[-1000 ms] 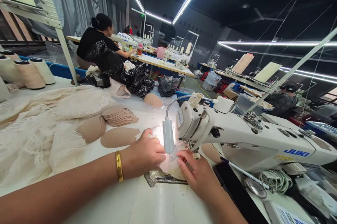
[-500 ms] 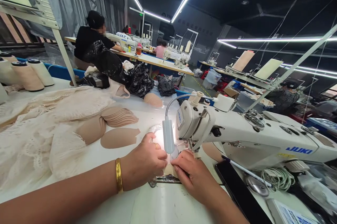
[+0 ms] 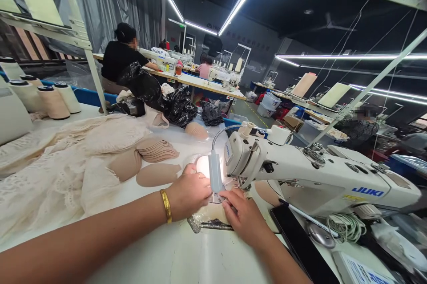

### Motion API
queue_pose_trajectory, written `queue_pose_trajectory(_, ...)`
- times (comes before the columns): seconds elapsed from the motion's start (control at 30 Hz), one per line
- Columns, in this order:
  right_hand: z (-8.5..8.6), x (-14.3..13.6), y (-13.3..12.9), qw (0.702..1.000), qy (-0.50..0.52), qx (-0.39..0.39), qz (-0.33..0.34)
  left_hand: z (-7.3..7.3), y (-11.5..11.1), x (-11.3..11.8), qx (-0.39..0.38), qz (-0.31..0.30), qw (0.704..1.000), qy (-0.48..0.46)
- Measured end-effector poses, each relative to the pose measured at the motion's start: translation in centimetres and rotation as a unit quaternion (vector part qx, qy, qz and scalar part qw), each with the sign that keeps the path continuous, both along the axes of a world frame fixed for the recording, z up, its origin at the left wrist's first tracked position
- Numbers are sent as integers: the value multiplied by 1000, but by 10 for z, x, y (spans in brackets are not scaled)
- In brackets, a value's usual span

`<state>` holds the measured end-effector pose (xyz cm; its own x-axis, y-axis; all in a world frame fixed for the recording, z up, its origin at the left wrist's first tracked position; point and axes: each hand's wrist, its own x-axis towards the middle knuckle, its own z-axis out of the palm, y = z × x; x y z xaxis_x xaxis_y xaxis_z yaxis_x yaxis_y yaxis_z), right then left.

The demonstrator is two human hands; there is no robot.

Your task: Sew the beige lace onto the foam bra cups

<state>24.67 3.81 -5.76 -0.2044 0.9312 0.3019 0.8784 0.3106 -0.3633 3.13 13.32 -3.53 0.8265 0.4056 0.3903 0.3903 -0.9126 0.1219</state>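
Observation:
My left hand [image 3: 191, 192], with a gold bracelet [image 3: 166, 206] at the wrist, has its fingers curled together on the machine bed, left of the needle area. Opposite it, my right hand [image 3: 245, 213] is closed, its fingertips just below the presser foot. What the fingers grip is hidden by the hands and the glare. A pale, brightly lit piece [image 3: 203, 166] lies behind my left hand. Over the work hangs a small lamp [image 3: 215, 172] on a bent neck. The white JUKI sewing machine [image 3: 320, 177] reaches in from the right.
Cream lace fabric [image 3: 63, 164], a stack of beige cups [image 3: 158, 148] and a flat beige piece [image 3: 156, 175] lie left. Thread cones [image 3: 55, 103] stand far left. A black phone [image 3: 300, 244], a mouse [image 3: 320, 235] and a coiled cable [image 3: 348, 226] lie right. Co-workers sit behind.
My view has shifted slightly. My hands have moved a little apart at the fingertips, and more of the plate between them shows. My left hand has shifted slightly away from me.

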Motion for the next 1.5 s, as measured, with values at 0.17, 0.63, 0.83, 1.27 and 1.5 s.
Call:
queue_pose_trajectory(0.17, -12, 8, -4, 998, -24, 56, 12, -1, -54, -49, -6, 34, 996, 88)
queue_pose_trajectory(0.63, 14, -38, -28, 990, 44, -53, 123, -26, -152, -123, -41, 136, 990, -4)
queue_pose_trajectory(0.83, 27, -93, -42, 973, 161, -151, 58, -11, -131, -121, -159, 176, 950, -204)
queue_pose_trajectory(1.27, 44, -95, -54, 867, 459, -188, 47, 23, -84, -99, -680, 61, 677, -274)
queue_pose_trajectory(1.5, 38, -101, -61, 917, 384, -111, 7, 23, -99, -86, -637, 82, 680, -353)
